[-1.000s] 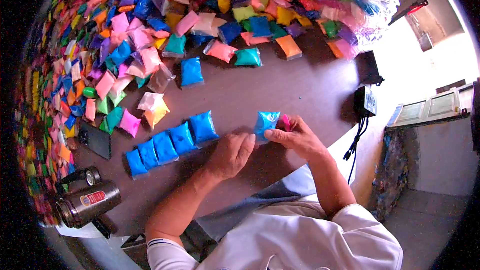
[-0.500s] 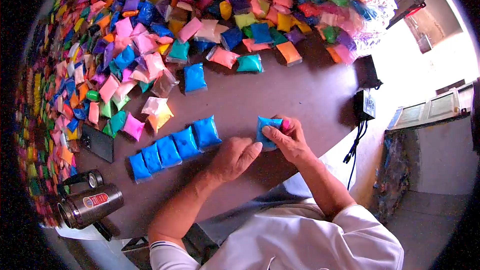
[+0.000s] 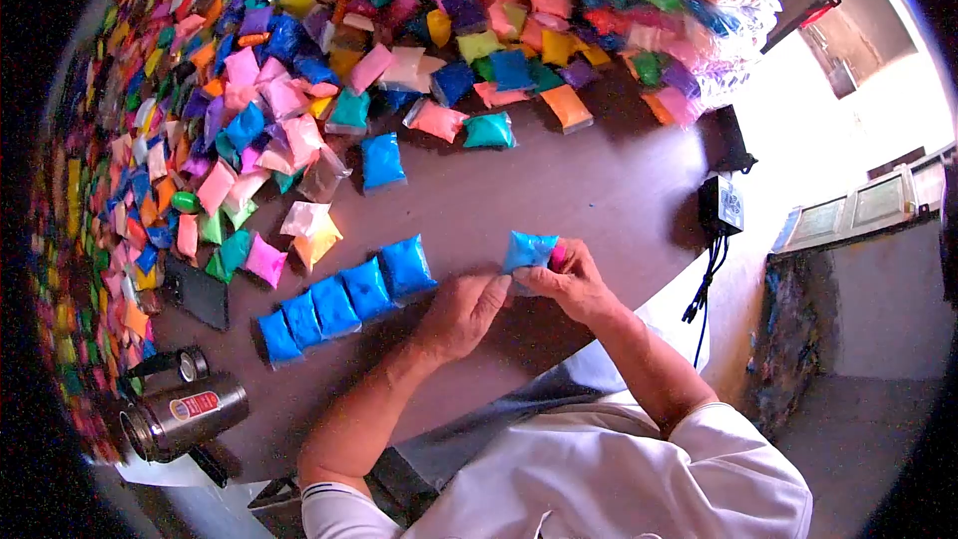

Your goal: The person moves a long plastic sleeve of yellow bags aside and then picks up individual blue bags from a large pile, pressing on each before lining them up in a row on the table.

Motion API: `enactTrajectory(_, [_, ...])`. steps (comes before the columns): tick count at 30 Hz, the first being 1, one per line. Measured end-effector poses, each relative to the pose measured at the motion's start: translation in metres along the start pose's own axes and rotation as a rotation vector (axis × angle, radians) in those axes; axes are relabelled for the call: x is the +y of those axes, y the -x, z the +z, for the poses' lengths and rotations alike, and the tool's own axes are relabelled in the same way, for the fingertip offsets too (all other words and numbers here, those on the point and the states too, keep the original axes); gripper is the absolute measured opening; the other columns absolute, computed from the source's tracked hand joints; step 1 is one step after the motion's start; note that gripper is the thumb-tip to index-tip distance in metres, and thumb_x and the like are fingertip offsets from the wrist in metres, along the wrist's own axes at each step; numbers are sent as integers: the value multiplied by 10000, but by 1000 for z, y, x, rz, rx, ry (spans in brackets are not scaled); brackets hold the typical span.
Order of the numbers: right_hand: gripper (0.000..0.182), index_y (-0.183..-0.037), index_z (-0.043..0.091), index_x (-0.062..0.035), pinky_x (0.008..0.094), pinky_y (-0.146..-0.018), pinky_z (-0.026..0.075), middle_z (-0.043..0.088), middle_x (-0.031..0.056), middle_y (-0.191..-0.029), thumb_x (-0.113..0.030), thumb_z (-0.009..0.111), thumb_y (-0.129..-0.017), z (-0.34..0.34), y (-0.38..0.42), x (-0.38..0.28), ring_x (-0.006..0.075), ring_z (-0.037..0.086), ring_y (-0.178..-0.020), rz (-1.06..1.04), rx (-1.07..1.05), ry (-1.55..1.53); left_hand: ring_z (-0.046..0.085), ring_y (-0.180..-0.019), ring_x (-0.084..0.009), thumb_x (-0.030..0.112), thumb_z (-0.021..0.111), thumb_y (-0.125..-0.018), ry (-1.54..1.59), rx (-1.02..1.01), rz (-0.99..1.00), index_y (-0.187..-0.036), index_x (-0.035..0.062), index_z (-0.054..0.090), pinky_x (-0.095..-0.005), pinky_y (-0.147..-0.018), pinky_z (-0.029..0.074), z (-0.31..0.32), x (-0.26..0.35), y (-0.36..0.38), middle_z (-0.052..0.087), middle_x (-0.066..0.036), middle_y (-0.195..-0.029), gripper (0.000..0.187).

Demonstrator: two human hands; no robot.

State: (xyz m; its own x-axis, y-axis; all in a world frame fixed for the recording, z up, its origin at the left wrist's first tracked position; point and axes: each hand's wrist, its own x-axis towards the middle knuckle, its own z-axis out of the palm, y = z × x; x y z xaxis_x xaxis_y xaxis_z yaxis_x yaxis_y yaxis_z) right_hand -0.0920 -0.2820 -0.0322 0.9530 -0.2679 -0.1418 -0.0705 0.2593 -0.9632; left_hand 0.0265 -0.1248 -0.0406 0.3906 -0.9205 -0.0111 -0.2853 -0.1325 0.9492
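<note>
Held over the table is a small clear bag filled with blue material [image 3: 529, 250]. My right hand [image 3: 579, 287] grips its lower right part, thumb across the bottom edge. A small bright pink thing [image 3: 558, 258] shows by the right fingers. My left hand [image 3: 467, 311] is closed, its thumb and fingertips pinching at the bag's lower left edge. Just left of my left hand, several matching blue bags [image 3: 361, 289] lie side by side in a slanted row. Another blue bag [image 3: 383, 162] lies apart, farther back.
A large heap of colourful filled bags [image 3: 289, 90] covers the back and left of the brown table [image 3: 479, 185]. A dark flat object [image 3: 200, 291] and a dark thermos [image 3: 190, 415] are at left. A black box with cables [image 3: 720, 205] sits at the right edge.
The held blue bag has tipped up and moved slightly left, showing more of its face. My right thumb has slid to its bottom edge, and my left fingertips have come against it.
</note>
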Motion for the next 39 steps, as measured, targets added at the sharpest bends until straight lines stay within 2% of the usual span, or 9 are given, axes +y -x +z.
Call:
enactTrajectory(14, [127,-868,647,-49,230,-656,473,618,-39,-792,-166,612,-905,5,-2,3,53,563,-730,19,137,-125,588,-680,-367,294,452,-977,-46,51,31,-773,-1,576,-429,-621,446,7,-4,-1,598,-193,-710,380])
enactTrajectory(16, [204,-762,582,-80,211,-518,377,520,-59,-668,-215,588,-915,10,-2,-3,36,474,-574,53,226,-243,587,-680,-370,292,455,-976,12,92,74,-773,-3,576,-430,-618,446,6,-4,-1,598,-194,-710,378])
enactTrajectory(20, [209,-773,583,-79,221,-516,382,520,-53,-670,-222,567,-923,-6,-2,15,47,481,-577,46,194,-126,585,-686,-372,283,460,-971,-105,-36,-29,-786,-6,570,-433,-624,449,1,3,1,598,-197,-720,360])
enactTrajectory(22, [204,-835,627,-55,237,-619,446,559,-63,-749,-233,583,-925,-8,-2,15,45,519,-707,61,136,-154,583,-688,-379,279,460,-970,-102,-45,-46,-789,-7,567,-438,-624,448,-1,3,2,597,-198,-719,355])
enactTrajectory(28, [164,-847,645,-40,231,-629,420,585,-68,-789,-190,617,-908,4,-1,0,39,504,-724,16,95,7,554,-879,-439,259,453,-959,-190,-48,49,-860,-25,551,-476,-747,422,1,1,2,590,-260,-917,317])
enactTrajectory(29, [152,-852,652,-42,232,-639,421,582,-74,-790,-185,633,-897,1,1,3,39,502,-725,4,81,26,574,-593,-401,278,488,-939,-155,63,174,-710,-29,542,-465,-532,409,5,3,1,558,-242,-648,387])
enactTrajectory(33, [148,-849,656,-49,228,-634,416,577,-75,-782,-189,640,-893,0,-5,-1,37,500,-722,-13,73,51,563,-582,-406,292,492,-938,-215,51,159,-704,-26,541,-470,-531,408,5,-2,4,558,-237,-638,398])
enactTrajectory(36, [139,-835,633,-57,220,-612,409,569,-70,-765,-186,652,-881,10,-21,-10,48,507,-700,50,491,-302,567,-652,-395,265,481,-947,-153,19,157,-745,-5,554,-447,-581,428,5,-12,1,579,-205,-711,345])
enactTrajectory(39, [158,-897,608,-52,229,-609,417,562,-55,-769,-193,671,-866,-27,-54,-36,54,504,-697,-96,606,143,563,-686,-379,228,475,-949,-183,1,215,-774,-2,555,-435,-612,443,3,-4,0,572,-189,-742,300])
